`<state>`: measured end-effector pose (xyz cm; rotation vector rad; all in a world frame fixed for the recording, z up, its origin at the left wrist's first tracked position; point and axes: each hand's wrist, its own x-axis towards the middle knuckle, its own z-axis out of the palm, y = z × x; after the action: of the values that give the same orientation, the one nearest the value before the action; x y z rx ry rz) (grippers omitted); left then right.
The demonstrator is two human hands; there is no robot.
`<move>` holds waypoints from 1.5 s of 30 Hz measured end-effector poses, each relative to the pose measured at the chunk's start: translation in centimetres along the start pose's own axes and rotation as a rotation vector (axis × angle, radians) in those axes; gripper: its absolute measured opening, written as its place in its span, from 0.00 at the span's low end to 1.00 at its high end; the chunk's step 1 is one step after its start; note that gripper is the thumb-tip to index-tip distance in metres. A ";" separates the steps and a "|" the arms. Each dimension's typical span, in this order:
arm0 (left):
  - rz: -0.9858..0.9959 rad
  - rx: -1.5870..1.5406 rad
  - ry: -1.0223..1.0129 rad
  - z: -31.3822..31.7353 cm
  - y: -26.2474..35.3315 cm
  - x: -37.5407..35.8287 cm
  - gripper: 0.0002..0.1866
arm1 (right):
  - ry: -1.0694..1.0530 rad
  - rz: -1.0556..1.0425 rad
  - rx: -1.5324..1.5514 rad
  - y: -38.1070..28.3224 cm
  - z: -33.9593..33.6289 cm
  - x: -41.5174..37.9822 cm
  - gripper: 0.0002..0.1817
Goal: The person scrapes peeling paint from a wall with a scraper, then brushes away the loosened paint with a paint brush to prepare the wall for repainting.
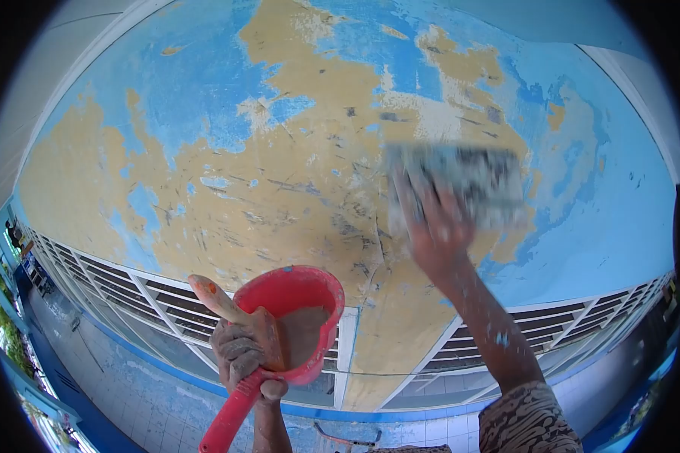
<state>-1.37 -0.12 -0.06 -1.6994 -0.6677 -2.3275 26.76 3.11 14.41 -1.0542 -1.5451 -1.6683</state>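
Note:
My left hand (242,353), dusted with grey, is closed round a red plastic dipper (333,317) at its handle end, and also grips a paintbrush (238,313). The brush has a pale wooden handle pointing up left; its broad end rests inside the dipper. Brownish-grey paste or liquid (304,332) lies in the dipper. Higher up to the right, my right hand (440,226) presses a mottled grey, white and dark rectangular pad (495,185) against the wall. Motion blurs that pad and the fingers on it; its exact kind cannot be made out.
The wall (302,189) shows peeled blue paint, tan patches and dark scuffs. Louvred windows (170,309) with white frames run below it on both sides of a tan pillar (381,359). Far below lies a tiled floor (128,392); plants show at the left edge.

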 end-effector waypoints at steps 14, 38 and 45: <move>0.029 -0.038 -0.001 -1.0 0.5 -1.7 0.36 | 0.006 0.012 0.025 -0.9 -0.5 -0.8 0.22; -0.055 0.059 -0.020 -4.8 5.2 -3.7 0.31 | -0.773 1.447 1.647 -3.0 -13.7 -15.5 0.21; -0.090 0.053 -0.077 -3.8 6.5 -4.9 0.31 | -1.420 1.101 0.788 -12.7 -15.1 -45.0 0.19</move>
<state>-0.37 -8.14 -3.99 -1.7785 -0.8292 -2.2909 35.55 -13.60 -30.93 -2.1009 -1.4656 0.6255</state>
